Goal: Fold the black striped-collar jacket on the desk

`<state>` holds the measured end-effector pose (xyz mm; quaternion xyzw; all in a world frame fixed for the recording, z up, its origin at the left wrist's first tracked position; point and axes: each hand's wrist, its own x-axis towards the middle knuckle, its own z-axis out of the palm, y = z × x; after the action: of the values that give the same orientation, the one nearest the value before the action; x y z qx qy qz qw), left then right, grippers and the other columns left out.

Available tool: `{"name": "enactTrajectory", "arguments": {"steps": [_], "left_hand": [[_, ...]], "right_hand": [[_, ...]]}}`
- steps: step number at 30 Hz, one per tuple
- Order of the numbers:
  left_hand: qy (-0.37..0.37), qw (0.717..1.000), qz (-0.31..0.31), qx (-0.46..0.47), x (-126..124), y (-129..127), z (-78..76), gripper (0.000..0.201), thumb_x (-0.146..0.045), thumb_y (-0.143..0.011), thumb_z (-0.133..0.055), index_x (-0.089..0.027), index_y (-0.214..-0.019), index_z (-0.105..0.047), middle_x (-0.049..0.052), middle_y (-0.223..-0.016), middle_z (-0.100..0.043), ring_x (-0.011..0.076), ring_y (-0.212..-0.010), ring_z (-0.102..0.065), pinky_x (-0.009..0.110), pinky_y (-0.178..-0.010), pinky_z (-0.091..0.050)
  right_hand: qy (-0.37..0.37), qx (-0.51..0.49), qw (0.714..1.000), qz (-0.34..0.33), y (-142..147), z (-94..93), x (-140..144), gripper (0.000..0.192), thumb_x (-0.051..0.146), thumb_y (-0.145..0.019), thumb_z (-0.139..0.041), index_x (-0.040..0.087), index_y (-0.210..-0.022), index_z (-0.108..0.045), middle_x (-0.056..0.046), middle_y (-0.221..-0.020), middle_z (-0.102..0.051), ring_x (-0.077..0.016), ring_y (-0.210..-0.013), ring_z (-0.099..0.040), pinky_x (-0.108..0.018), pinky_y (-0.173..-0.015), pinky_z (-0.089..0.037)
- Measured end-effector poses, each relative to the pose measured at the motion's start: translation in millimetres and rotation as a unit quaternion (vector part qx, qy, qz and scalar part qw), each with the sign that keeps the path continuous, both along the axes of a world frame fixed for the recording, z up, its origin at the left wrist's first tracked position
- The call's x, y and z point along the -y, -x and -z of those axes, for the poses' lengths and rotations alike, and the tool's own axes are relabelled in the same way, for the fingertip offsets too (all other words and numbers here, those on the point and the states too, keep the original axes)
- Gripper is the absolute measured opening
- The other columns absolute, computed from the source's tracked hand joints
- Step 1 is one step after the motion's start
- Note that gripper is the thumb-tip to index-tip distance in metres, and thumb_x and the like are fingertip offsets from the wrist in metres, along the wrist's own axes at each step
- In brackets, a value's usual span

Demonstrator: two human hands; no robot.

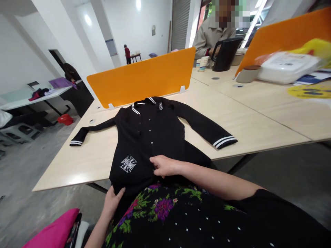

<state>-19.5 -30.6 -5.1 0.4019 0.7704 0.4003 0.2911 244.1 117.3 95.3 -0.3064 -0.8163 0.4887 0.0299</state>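
Note:
A black button-front jacket with white stripes at collar and cuffs is spread on the light wooden table, sleeves out to both sides. A white cross emblem marks its lower left front, and a small badge sits on the chest. My right hand pinches the front edge of the jacket near its hem, fingers closed. At the lower left corner of the hem, my left hand grips the cloth, its thumb on top and the other fingers partly hidden. The jacket's bottom hangs over the table's near edge.
An orange divider stands behind the jacket. Farther right are a black jug, paper cups, a white plastic container and a seated person. Pink cloth lies at lower left; a red bucket is on the floor.

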Motion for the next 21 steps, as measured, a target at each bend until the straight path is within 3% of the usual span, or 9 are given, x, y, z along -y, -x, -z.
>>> {"name": "enactTrajectory", "arguments": {"steps": [3, 6, 9, 12, 14, 17, 19, 21], "left_hand": [[0.046, 0.996, 0.061, -0.036, 1.6, 7.0, -2.3, 0.052, -0.056, -0.052, -0.070, -0.017, -0.085, -0.064, 0.011, -0.087, -0.073, 0.0305, -0.087, -0.066, 0.039, -0.078, -0.051], [0.105, 0.977, 0.128, -0.131, 8.4, 20.0, -17.3, 0.035, -0.051, -0.054, -0.069, -0.022, -0.071, -0.057, 0.005, -0.074, -0.069, 0.0251, -0.073, -0.064, 0.033, -0.067, -0.049], [0.120, 0.951, 0.130, -0.254, 11.3, 30.7, -47.7, 0.030, -0.051, -0.070, -0.055, -0.025, -0.061, -0.045, -0.002, -0.057, -0.055, 0.0170, -0.053, -0.053, 0.028, -0.055, -0.041], [0.030, 0.947, 0.138, -0.287, -4.5, 26.6, -86.1, 0.034, -0.055, -0.080, -0.046, -0.025, -0.065, -0.044, -0.003, -0.058, -0.049, 0.0146, -0.053, -0.048, 0.026, -0.054, -0.039], [-0.040, 0.940, 0.170, -0.294, -31.1, 13.1, -110.1, 0.033, -0.054, -0.084, -0.045, -0.025, -0.068, -0.045, -0.003, -0.062, -0.050, 0.0146, -0.058, -0.049, 0.025, -0.057, -0.040], [-0.120, 0.903, 0.229, -0.344, -94.5, -20.1, -134.9, 0.028, -0.047, -0.089, -0.041, -0.025, -0.074, -0.048, 0.000, -0.072, -0.054, 0.0156, -0.066, -0.054, 0.026, -0.065, -0.043], [-0.123, 0.868, 0.261, -0.403, -145.9, -46.1, -140.3, 0.025, -0.043, -0.092, -0.037, -0.023, -0.084, -0.051, 0.004, -0.084, -0.058, 0.0177, -0.078, -0.058, 0.027, -0.073, -0.044], [-0.063, 0.833, 0.263, -0.484, -196.9, -69.3, -136.5, 0.026, -0.039, -0.092, -0.038, -0.019, -0.095, -0.054, 0.009, -0.095, -0.060, 0.0214, -0.091, -0.059, 0.030, -0.080, -0.045]], "right_hand": [[-0.002, 0.027, 0.999, -0.025, -7.4, -9.3, -12.3, 0.022, 0.000, -0.065, -0.049, 0.019, -0.076, -0.048, 0.009, -0.056, -0.052, -0.0078, -0.043, -0.054, -0.018, -0.046, -0.037], [-0.103, 0.001, 0.995, -0.012, -16.1, -10.6, -27.1, 0.018, 0.004, -0.069, -0.057, 0.018, -0.079, -0.058, 0.007, -0.059, -0.055, -0.0078, -0.052, -0.054, -0.018, -0.053, -0.036], [-0.126, 0.016, 0.989, -0.069, -23.9, -9.9, -43.1, 0.012, 0.010, -0.066, -0.066, 0.018, -0.075, -0.062, 0.007, -0.060, -0.055, -0.0088, -0.055, -0.051, -0.019, -0.053, -0.034], [-0.058, -0.001, 0.991, -0.117, -21.7, -16.2, -69.6, 0.009, 0.016, -0.069, -0.066, 0.018, -0.078, -0.065, 0.006, -0.059, -0.057, -0.0093, -0.053, -0.053, -0.019, -0.053, -0.037], [-0.067, -0.055, 0.995, -0.058, -12.2, -22.0, -97.6, 0.009, 0.017, -0.072, -0.062, 0.017, -0.081, -0.065, 0.005, -0.061, -0.059, -0.0099, -0.053, -0.055, -0.020, -0.054, -0.039], [-0.170, -0.134, 0.967, 0.137, 6.0, -19.3, -150.4, 0.010, 0.015, -0.076, -0.057, 0.018, -0.082, -0.064, 0.002, -0.068, -0.062, -0.0112, -0.060, -0.056, -0.021, -0.060, -0.040], [-0.252, -0.138, 0.924, 0.254, 13.3, -6.0, -184.3, 0.012, 0.012, -0.078, -0.053, 0.017, -0.081, -0.064, -0.001, -0.076, -0.063, -0.0133, -0.069, -0.057, -0.023, -0.066, -0.040], [-0.294, -0.119, 0.893, 0.319, 14.0, 12.5, -210.6, 0.017, 0.009, -0.079, -0.049, 0.017, -0.082, -0.064, -0.003, -0.079, -0.063, -0.0151, -0.074, -0.056, -0.025, -0.070, -0.039]]}}
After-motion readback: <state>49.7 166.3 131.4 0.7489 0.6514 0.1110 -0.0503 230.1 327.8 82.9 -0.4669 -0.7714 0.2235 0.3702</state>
